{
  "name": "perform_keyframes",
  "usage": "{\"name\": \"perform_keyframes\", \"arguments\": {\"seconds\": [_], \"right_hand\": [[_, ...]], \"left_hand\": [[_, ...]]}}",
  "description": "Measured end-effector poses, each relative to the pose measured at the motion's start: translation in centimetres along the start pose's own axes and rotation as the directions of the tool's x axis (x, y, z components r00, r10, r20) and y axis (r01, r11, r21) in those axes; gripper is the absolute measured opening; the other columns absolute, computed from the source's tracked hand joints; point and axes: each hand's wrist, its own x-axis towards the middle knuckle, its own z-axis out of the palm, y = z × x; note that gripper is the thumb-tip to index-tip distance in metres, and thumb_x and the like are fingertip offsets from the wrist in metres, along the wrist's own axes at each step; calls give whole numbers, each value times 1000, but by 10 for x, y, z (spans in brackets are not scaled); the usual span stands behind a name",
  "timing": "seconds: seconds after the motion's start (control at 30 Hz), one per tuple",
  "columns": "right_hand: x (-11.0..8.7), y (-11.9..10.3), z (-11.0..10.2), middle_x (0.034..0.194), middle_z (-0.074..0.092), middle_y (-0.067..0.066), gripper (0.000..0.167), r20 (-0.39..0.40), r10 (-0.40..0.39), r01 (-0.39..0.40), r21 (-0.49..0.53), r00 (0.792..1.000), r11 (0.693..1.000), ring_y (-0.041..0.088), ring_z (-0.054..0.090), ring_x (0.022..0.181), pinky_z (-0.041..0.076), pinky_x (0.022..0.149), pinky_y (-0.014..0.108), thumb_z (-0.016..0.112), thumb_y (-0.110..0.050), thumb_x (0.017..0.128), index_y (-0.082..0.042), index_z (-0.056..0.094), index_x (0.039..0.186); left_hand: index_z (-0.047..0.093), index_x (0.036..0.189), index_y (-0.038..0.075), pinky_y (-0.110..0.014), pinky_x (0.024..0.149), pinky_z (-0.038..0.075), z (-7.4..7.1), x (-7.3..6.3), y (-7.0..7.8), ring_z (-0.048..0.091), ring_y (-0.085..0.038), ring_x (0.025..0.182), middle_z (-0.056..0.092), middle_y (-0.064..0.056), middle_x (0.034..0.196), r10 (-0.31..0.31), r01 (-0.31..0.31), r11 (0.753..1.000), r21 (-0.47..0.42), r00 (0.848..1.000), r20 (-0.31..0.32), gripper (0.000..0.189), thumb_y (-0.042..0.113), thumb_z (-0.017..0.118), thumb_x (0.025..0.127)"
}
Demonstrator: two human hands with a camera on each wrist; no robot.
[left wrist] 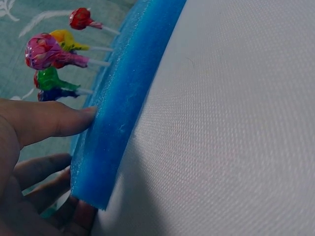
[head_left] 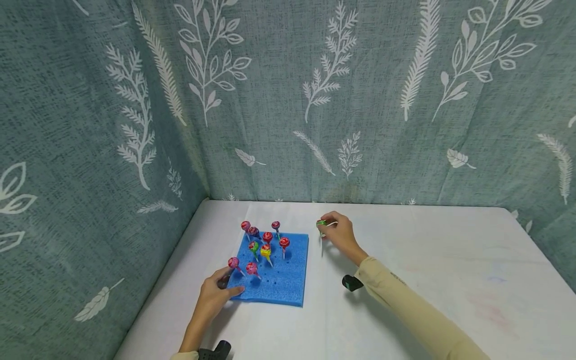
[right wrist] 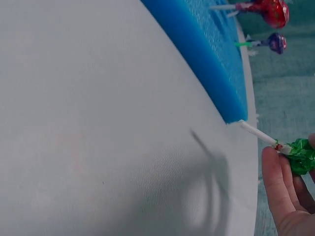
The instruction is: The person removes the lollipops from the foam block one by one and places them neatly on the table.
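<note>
A blue foam block (head_left: 288, 285) lies on the table with several wrapped lollipops standing in it by their sticks. Among them are a yellow lollipop (head_left: 266, 251), a green lollipop (head_left: 254, 247) and a pink lollipop (head_left: 252, 269). My left hand (head_left: 213, 294) holds the block's near left corner, the thumb (left wrist: 61, 119) against its upper face and the fingers round the left side. To the right of the block, my right hand (head_left: 340, 234) pinches a lollipop in green wrapping (right wrist: 301, 156) above the table. Its white stick points down, apart from the foam.
The white table (head_left: 427, 260) runs to a grey-green curtain (head_left: 279, 100) with white leaf patterns behind and at the left. Small holes dot the foam between the sticks. Dark wrist devices (head_left: 352, 283) sit under both forearms.
</note>
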Motion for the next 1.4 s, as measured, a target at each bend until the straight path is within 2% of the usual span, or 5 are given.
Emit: {"name": "perform_keyframes", "arguments": {"seconds": [0.4,0.87,1.03,1.27,1.4], "right_hand": [[13,9,-2,89,60,16,18,-9,45,-45,-40,999,998,25,63,65,55,54,36,68,-4,83,3,64,100],[18,26,-2,84,56,14,19,-35,212,-214,-86,977,973,17,58,56,54,51,31,67,-8,85,2,63,100],[20,30,-1,81,56,13,18,-29,208,-210,-121,978,970,17,58,52,53,50,30,67,-9,85,1,62,99],[21,30,-2,91,57,15,20,29,165,-154,-221,986,963,21,60,66,53,51,30,65,-9,88,2,60,103],[21,29,-3,91,57,16,20,47,173,-158,-229,984,961,21,62,63,53,51,30,64,-9,88,2,59,104]], "left_hand": [[50,133,-2,-55,98,37,2,2,-2,44,-46,123,48,-29,133,-12,11,1000,-14,1000,-12,68,14,79,74],[51,132,-2,-55,97,38,0,-2,-1,47,-43,120,52,-27,129,5,-5,999,-50,1000,4,68,15,81,73],[52,132,-1,-54,98,38,-1,-3,-2,48,-42,120,53,-27,128,8,-9,999,-54,1000,-2,67,15,81,73],[52,132,-1,-55,97,38,0,-2,-2,46,-43,121,52,-27,129,6,-6,998,-64,1000,-8,67,13,80,73],[51,133,0,-54,98,38,-1,-3,-2,45,-43,123,51,-27,131,2,-2,998,-70,1000,1,67,13,80,74]]}}
